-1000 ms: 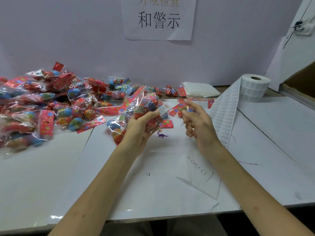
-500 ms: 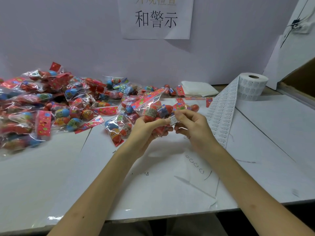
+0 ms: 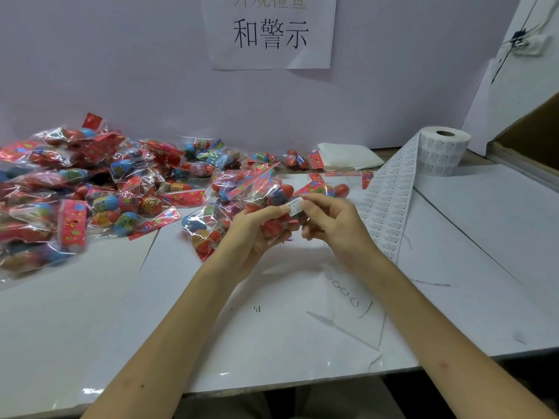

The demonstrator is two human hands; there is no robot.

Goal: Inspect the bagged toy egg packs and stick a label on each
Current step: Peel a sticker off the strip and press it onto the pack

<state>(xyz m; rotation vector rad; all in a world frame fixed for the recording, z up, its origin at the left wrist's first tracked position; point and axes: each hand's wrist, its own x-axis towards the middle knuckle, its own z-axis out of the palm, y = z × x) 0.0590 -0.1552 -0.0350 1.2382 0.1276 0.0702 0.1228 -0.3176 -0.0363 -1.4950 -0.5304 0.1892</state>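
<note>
Toy egg pack [image 3: 266, 196], held above the middle of the table [image 3: 302, 343]: the left hand [image 3: 254, 234] curls round its eggs [image 3: 273, 229] from below, and the right hand [image 3: 329, 220] pinches one label [image 3: 295, 205] against its right end. It is likely light, with slippery, crinkly film over hard eggs, so grip the eggs. Left, a pile of packs [image 3: 90, 189] too tangled to count; far right, one label roll [image 3: 443, 152].

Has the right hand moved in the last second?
Yes. The right hand has shifted left, away from the label strip, and now holds a label against the pack gripped by the left hand.
</note>
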